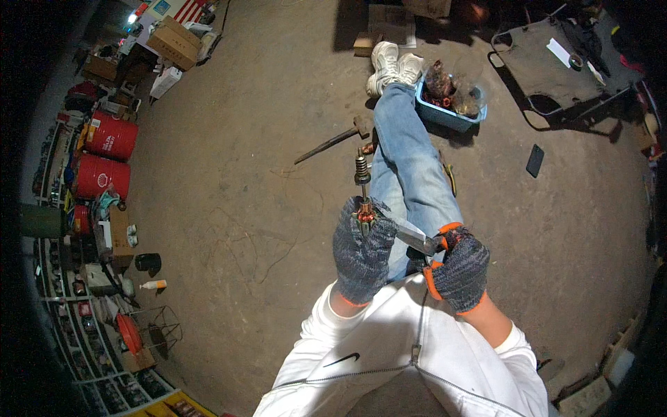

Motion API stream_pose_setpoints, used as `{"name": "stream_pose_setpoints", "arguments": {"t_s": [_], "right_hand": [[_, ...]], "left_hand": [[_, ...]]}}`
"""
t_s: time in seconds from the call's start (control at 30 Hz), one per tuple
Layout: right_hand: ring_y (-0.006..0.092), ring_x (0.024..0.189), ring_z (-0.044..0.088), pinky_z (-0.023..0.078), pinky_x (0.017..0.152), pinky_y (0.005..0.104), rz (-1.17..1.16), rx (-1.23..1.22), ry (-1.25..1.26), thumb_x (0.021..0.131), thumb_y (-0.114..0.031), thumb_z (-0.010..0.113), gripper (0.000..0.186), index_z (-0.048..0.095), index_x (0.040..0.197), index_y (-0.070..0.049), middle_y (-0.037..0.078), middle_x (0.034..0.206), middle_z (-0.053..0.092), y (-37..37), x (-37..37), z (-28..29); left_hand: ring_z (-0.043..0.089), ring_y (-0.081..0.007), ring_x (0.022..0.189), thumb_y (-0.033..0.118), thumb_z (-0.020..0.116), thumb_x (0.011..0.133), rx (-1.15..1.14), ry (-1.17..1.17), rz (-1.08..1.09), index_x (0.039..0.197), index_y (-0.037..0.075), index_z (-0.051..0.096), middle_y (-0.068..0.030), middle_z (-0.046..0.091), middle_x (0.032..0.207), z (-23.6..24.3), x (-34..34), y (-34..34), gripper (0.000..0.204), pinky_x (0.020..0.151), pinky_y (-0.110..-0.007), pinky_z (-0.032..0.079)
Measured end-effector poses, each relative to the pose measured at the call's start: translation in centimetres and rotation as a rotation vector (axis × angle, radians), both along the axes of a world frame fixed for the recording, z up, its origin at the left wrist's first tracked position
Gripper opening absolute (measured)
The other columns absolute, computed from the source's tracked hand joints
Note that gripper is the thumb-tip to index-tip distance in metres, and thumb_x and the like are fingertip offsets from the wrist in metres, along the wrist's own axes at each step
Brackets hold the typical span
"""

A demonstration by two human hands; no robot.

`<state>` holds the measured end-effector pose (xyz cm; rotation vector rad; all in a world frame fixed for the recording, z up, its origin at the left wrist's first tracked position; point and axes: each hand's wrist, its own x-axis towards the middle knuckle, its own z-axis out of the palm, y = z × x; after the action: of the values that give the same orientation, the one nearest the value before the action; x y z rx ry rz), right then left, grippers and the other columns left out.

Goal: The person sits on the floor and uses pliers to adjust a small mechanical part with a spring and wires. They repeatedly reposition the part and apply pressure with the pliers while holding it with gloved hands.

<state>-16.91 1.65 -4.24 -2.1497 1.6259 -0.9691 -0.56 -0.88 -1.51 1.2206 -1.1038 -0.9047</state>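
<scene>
Both my hands wear dark grey knitted gloves with orange cuffs. My left hand (363,247) is closed round a small motor armature (365,215). Its copper windings show at the top of the fist, and its shaft points away from me, with a coiled, worm-like part (361,169) on it. In my right hand (462,267) is a pair of snips (418,240) with orange handles, its grey metal jaws aimed at my left hand. Whether the jaws touch the armature I cannot tell. The wound core's lower part is hidden in my left fist.
Beyond my outstretched legs (410,160) sits a blue bin (451,119) with copper scrap. A hammer (333,140) lies left of my knees; a phone (535,160) lies to the right. Red drums (104,176) and shelves line the left side. A dark folding chair (556,66) stands far right.
</scene>
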Motion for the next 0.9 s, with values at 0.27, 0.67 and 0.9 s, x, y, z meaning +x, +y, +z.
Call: {"name": "stream_pose_setpoints", "arguments": {"t_s": [0.27,0.67,0.9], "right_hand": [[0.0292,0.046,0.048,0.038,0.046,0.0364,-0.04,0.027,-0.171,0.059,-0.027,0.076,0.036,0.055,0.073,-0.002,0.014,0.054,0.047,-0.5,1.5,-0.8],[0.0355,0.095,0.048,0.039,0.079,0.0402,0.12,0.396,-0.404,0.072,-0.021,0.057,0.047,0.048,0.11,0.004,0.026,0.104,0.048,0.2,3.0,-1.4],[0.0274,0.058,0.054,0.043,0.054,0.0353,0.025,0.037,-0.02,0.053,-0.009,0.065,0.032,0.056,0.083,-0.002,0.012,0.067,0.052,-2.0,-0.3,0.5]], "left_hand": [[0.052,-0.016,0.069,0.016,0.054,0.086,-0.129,-0.356,0.1,0.093,0.002,0.052,-0.0065,0.055,0.082,-0.7,-0.2,-0.5,0.016,0.063,-0.028,0.044],[0.054,-0.0125,0.073,-0.002,0.059,0.076,-0.048,0.49,-0.167,0.094,0.002,0.049,-0.0057,0.055,0.081,-1.7,-1.0,0.2,0.022,0.067,-0.025,0.046],[0.054,-0.0131,0.072,0.007,0.067,0.068,0.158,0.084,-0.093,0.095,0.002,0.048,-0.0044,0.055,0.08,0.9,1.6,0.2,0.033,0.065,-0.026,0.046]]}}
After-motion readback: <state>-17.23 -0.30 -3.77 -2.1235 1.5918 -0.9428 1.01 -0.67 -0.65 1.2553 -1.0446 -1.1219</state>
